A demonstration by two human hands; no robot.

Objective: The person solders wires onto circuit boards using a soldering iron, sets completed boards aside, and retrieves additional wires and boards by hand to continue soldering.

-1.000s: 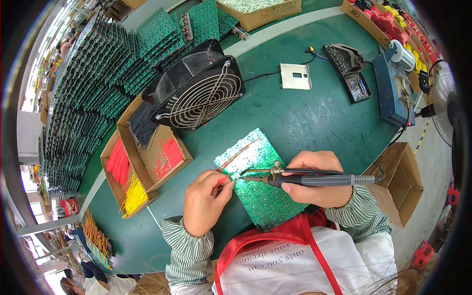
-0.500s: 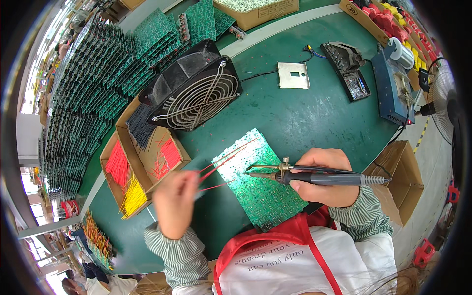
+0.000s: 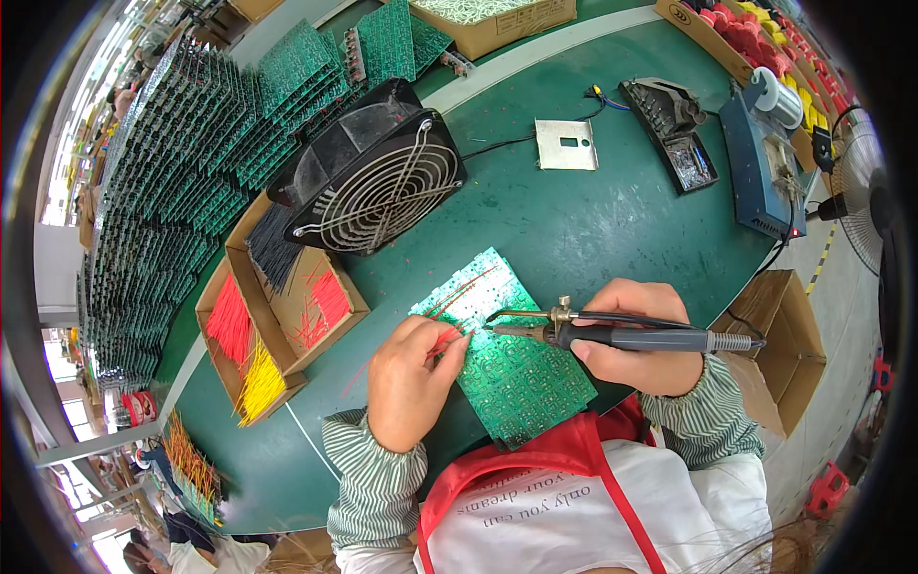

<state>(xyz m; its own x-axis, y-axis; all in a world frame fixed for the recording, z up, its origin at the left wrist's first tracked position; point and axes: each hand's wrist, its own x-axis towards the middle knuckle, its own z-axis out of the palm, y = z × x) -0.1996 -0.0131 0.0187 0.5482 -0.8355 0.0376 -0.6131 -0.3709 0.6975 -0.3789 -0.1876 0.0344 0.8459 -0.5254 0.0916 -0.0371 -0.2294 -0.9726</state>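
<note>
A green circuit board (image 3: pixel 524 383) lies at a slant on the table in front of me. My left hand (image 3: pixel 406 387) is closed at its left edge, thumb and fingers pinching a red wire (image 3: pixel 355 379) whose tail sticks out to the left. Other thin red wires (image 3: pixel 463 293) lie across the upper part of the board. My right hand (image 3: pixel 660 371) grips a soldering iron (image 3: pixel 645 339) with a brass-fitted solder feed tube (image 3: pixel 612 317) on top. The iron's tip is over the board, just right of my left fingertips; whether it touches cannot be made out.
A black fan (image 3: pixel 382 177) stands beyond the board, beside a cardboard box (image 3: pixel 341 340) of red, yellow and dark wires. Stacked circuit boards (image 3: pixel 153 201) rise at far left. A metal plate (image 3: pixel 566 145), black tray (image 3: pixel 690 163) and blue solder feeder (image 3: pixel 751 172) sit farther right.
My left hand has moved right and toward the board, bringing a red wire to its left edge. The soldering iron has shifted slightly right, still held in my right hand.
</note>
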